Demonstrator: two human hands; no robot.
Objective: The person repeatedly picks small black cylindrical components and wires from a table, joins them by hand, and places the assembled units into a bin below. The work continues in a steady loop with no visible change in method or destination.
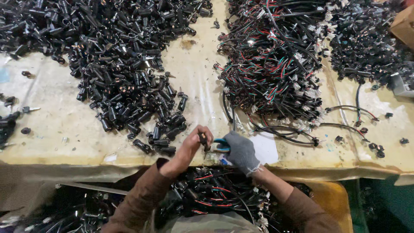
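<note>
My bare left hand pinches a small black plastic connector at the table's front edge. My right hand wears a grey knit glove and grips a tool with blue handles, its tip against the connector. A black wire runs up from the two hands toward the wire bundle. Both hands meet just in front of me, over the worn cream tabletop.
A large heap of black connectors covers the left and centre. A tangle of black, red and green wire harnesses lies to the right, more black parts beyond. A bin of assembled harnesses sits below the table edge. A cardboard box is at far right.
</note>
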